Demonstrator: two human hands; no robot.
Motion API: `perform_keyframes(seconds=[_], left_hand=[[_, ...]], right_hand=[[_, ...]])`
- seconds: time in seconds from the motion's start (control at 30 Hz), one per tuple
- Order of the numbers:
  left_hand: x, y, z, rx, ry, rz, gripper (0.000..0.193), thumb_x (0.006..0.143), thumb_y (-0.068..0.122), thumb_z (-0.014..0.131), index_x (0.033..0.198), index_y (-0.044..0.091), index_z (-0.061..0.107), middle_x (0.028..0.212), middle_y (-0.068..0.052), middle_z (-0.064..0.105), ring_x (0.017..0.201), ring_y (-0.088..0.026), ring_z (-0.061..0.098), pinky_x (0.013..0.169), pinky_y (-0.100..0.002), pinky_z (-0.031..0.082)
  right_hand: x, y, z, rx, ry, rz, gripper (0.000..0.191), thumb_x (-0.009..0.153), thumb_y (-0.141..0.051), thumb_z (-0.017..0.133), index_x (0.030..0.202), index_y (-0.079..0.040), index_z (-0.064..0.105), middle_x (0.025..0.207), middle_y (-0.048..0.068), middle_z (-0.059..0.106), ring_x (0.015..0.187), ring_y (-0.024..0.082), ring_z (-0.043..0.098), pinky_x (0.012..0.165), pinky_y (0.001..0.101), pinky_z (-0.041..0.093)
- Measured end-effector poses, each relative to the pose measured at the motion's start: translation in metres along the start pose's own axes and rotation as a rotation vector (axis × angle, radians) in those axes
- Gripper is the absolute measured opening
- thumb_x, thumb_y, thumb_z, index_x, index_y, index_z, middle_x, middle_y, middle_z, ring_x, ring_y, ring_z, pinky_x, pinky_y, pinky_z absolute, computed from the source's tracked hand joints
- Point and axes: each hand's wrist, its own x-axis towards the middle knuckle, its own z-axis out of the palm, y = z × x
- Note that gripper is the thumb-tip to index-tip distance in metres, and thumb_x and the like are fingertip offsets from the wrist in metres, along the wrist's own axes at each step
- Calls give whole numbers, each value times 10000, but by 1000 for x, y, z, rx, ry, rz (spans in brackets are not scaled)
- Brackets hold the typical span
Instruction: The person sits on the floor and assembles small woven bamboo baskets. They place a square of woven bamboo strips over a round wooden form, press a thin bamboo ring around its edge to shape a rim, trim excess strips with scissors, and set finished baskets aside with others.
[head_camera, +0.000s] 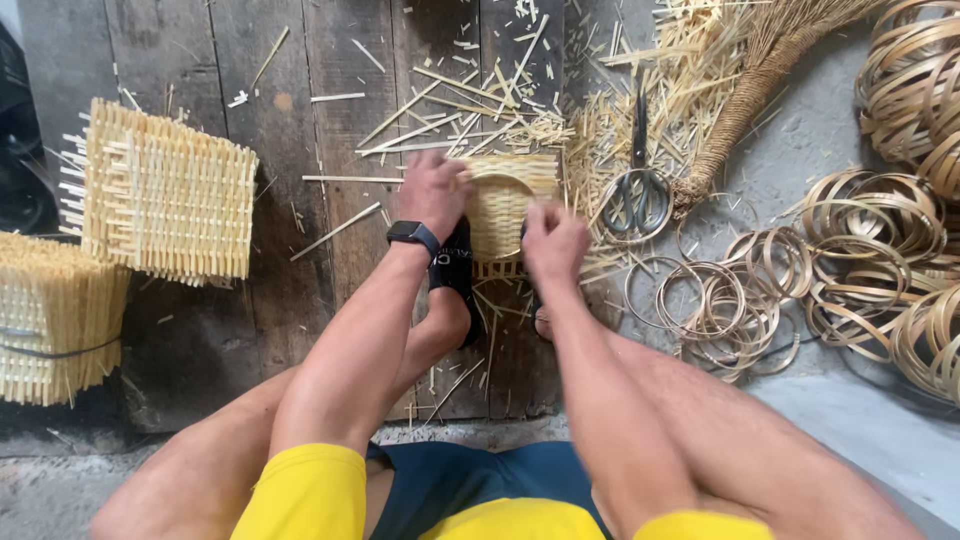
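While both hands clamp it at frame centre, left hand (432, 192) on the rim, right hand (553, 240) lower, the small pale woven bamboo basket (500, 205) looks light, springy; rim grips best.

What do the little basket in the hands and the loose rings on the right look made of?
Basket: pale woven bamboo or cane strips, apparently unfinished; the matte weave shows. Rings: thin coiled strips, probably the same material, slightly glossier tan. The exact plant can't be told.
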Motion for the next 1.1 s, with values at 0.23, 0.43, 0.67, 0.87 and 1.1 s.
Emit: perform_keyframes(seconds=[0.23,0.43,0.67,0.87,1.1], left_hand=[[16,10,29,-369,-2,251,153,919,246,753,1020,145,807,1082,-84,682,1031,-286,612,903,-417,524],[15,9,41,-363,3,134,134,968,235,736,1010,117,782,973,-90,672,960,-298,632,860,-413,520],[14,17,42,-357,73,118,160,957,252,725,967,102,779,903,-96,699,876,-302,652,798,-418,528],[19,11,43,-441,-68,-90,166,908,243,772,946,84,801,824,-113,737,719,-246,691,685,-367,547],[29,15,46,-529,-158,-322,236,852,264,826,858,30,796,729,-98,767,613,-133,684,603,-304,552]], right_hand=[[-57,36,51,529,-225,648,265,916,-217,778,832,12,675,660,41,629,515,117,531,415,272,370],[-61,48,58,292,-135,151,181,928,-181,737,893,-3,737,763,31,748,638,39,595,568,274,482],[-38,19,14,120,-166,134,265,987,-218,718,862,14,742,717,94,713,599,125,613,577,305,481],[48,4,7,216,-12,27,183,836,-202,865,825,-32,800,729,12,769,627,52,632,593,227,514],[58,21,14,22,-36,134,334,825,-321,895,703,-32,780,604,23,689,529,86,550,521,280,433]])
